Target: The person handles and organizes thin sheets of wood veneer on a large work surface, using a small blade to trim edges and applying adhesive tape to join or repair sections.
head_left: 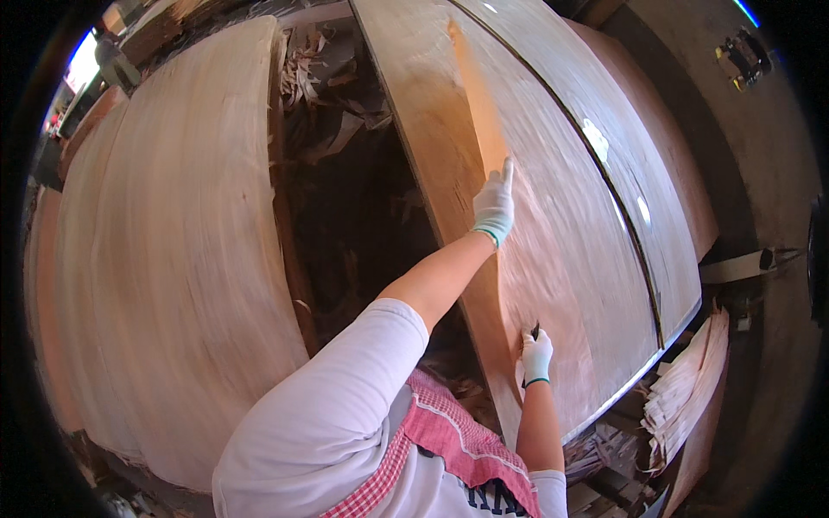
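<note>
Far left: a tall stack of pale veneer sheets [164,259], grain running lengthwise, its top sheet bare. Just right of the stack lies a dark gap [354,198] holding loose wood scraps and torn veneer strips.

Centre: the left hand [495,205], in a white knit glove with a green cuff, reaches forward with the arm extended. Its fingers lie flat and extended on a narrow orange-brown veneer strip [477,104], which lies lengthwise on the large veneer sheet [561,233] near that sheet's left edge. The grip is open; the palm presses on the strip rather than closing around it.

Right of centre: the right hand [536,356], in a matching glove, rests on the same large sheet, nearer the body and close to the sheet's left edge. Its grip is closed around a small dark tool [534,331], of which only the tip shows above the fingers.

A dark thin line [604,173] runs along the sheet surface, right of both hands.

Far right: a bundle of pale veneer offcuts [686,380] hangs below the bench edge, above a concrete floor [760,155].
</note>
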Tool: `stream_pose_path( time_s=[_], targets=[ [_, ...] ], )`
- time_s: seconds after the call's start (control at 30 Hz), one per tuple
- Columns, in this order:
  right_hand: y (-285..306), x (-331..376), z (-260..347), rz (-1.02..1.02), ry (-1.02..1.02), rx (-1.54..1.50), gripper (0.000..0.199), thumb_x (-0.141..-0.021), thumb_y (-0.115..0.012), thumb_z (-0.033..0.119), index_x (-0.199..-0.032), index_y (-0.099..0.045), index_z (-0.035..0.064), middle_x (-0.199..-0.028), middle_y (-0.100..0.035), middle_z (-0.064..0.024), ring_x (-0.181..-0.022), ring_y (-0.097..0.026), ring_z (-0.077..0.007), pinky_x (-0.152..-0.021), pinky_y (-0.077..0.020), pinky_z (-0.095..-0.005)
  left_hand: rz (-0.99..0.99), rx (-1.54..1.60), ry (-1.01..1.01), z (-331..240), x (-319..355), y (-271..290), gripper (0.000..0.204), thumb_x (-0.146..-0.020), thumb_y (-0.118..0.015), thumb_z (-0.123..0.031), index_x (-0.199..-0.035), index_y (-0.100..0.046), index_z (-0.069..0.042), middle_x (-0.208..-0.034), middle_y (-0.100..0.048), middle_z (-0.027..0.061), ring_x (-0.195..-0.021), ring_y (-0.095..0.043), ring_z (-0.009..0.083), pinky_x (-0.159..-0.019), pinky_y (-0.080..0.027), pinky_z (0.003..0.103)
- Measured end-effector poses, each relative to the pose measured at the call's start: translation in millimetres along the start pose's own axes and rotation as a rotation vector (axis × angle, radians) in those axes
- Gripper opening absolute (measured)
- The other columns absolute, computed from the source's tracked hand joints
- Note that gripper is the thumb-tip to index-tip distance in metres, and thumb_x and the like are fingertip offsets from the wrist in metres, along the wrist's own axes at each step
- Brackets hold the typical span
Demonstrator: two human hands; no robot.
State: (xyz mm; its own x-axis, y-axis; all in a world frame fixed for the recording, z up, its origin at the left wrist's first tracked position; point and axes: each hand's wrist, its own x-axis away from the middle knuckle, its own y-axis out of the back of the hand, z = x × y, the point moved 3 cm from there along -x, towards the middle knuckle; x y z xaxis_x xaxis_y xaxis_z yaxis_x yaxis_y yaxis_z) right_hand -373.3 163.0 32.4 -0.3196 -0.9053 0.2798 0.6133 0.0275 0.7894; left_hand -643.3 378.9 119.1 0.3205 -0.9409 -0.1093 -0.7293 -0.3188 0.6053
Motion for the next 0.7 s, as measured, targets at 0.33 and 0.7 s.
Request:
stream_pose_path(
  time_s=[0.33,0.7],
  targets=[
    [-1.3,5.3,9.0,-0.12,0.018,0.086,0.02,-0.086,-0.062,0.02,-0.094,-0.063,0.0011,-0.084,-0.066,-0.0224,-0.08,-0.065,-0.0392,-0.071,-0.0486,-0.0458,-0.023,-0.704,0.017,70.0,15.9,43.0,0.045,-0.089,-0.053,-0.021,-0.133,-0.05,-0.013,-0.155,-0.028,0.0136,-0.141,-0.028,0.0313,-0.115,-0.02,0.047],
    [-4.7,16.5,24.5,-0.182,-0.055,0.057,0.028,-0.088,-0.06,0.026,-0.092,-0.057,-0.0012,-0.077,-0.064,-0.0195,-0.069,-0.062,-0.0339,-0.065,-0.0468,-0.043,0.156,-0.86,-0.429,140.7,-180.5,1.9,0.054,-0.094,-0.038,-0.022,-0.146,-0.034,-0.008,-0.154,-0.031,0.0125,-0.142,-0.029,0.0274,-0.117,-0.018,0.047]
  ],
)
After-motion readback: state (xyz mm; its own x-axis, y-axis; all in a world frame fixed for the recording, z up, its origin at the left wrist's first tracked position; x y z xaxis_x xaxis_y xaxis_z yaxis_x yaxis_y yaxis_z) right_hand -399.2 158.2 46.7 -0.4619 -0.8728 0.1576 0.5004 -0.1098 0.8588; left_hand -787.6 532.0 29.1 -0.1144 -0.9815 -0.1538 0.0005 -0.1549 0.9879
